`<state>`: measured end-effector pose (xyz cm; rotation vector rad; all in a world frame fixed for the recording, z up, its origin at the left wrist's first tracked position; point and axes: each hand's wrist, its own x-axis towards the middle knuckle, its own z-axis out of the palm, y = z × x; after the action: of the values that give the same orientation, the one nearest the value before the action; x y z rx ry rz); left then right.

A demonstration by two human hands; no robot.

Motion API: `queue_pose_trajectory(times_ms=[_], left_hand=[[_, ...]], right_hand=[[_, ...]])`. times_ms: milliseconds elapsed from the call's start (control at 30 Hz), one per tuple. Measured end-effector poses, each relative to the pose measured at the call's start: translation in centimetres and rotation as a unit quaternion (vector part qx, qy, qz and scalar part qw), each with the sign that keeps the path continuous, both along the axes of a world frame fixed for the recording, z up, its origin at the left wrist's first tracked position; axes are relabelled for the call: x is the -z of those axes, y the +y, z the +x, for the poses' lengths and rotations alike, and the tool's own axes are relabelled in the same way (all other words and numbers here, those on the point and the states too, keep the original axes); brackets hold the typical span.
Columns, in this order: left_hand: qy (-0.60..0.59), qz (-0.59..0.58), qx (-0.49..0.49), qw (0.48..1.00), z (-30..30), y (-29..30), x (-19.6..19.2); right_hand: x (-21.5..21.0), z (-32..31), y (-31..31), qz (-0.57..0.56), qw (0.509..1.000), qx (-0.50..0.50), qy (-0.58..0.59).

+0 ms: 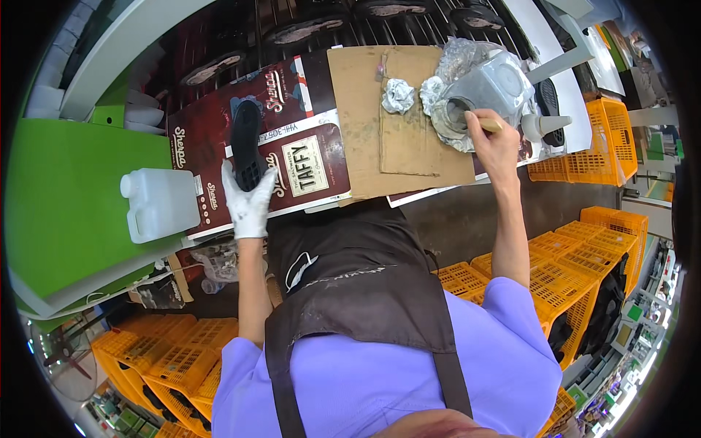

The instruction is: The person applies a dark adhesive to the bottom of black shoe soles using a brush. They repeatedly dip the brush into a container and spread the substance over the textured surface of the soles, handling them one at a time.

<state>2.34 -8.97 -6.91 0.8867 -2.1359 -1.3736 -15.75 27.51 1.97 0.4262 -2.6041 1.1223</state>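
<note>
My left hand (pixel 250 204), in a white glove, grips the heel end of a black shoe sole (pixel 247 135) between thumb and fingers. The sole lies over a dark red printed carton sheet (pixel 321 109). Bare, my right hand (pixel 498 146) pinches the pale handle of a brush (pixel 491 125). Its working end is hidden at a round, grey-rimmed opening (pixel 457 109) beside a translucent plastic jug (pixel 504 84). Crumpled, whitish-smeared wrapping surrounds the opening. Left of it, a crumpled white wad (pixel 398 96) rests on brown cardboard (pixel 358 139).
A white plastic canister (pixel 162 204) stands on the green surface (pixel 80 197) at left. Shoe soles (pixel 303 31) lie on a dark rack along the far side. A white nozzle (pixel 548 125) points right near another sole. Orange crates (pixel 577 263) are stacked behind me.
</note>
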Motion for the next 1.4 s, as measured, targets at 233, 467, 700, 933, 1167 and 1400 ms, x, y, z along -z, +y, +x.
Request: queue_pose_trajectory(times_ms=[233, 467, 700, 933, 1167, 1400], left_hand=[[0.118, 0.569, 0.006, 0.814, -2.2, -1.4, -5.8], [0.235, 0.683, 0.126, 0.680, -3.6, -2.8, -0.6], [0.269, 0.622, 0.110, 0.727, -3.7, -1.1, -1.1], [0.350, 0.619, 0.138, 0.689, -4.2, 3.3, -5.2], [0.296, 0.539, 0.273, 0.740, -4.6, 5.4, -6.9], [0.232, 0.655, 0.151, 0.703, -6.2, 5.4, -5.1]], right_hand=[[0.9, -1.9, 0.5, -0.076, 0.990, 0.004, -0.115], [-0.6, 0.6, 1.2, -0.278, 0.951, 0.056, -0.124], [0.3, 2.5, 1.8, -0.233, 0.951, 0.084, -0.183], [-0.9, 2.4, 2.4, -0.203, 0.965, 0.033, -0.161], [-4.1, 0.9, 3.3, 0.094, 0.972, -0.177, -0.123], [-4.9, 0.5, 4.8, -0.010, 0.962, -0.159, -0.224]])
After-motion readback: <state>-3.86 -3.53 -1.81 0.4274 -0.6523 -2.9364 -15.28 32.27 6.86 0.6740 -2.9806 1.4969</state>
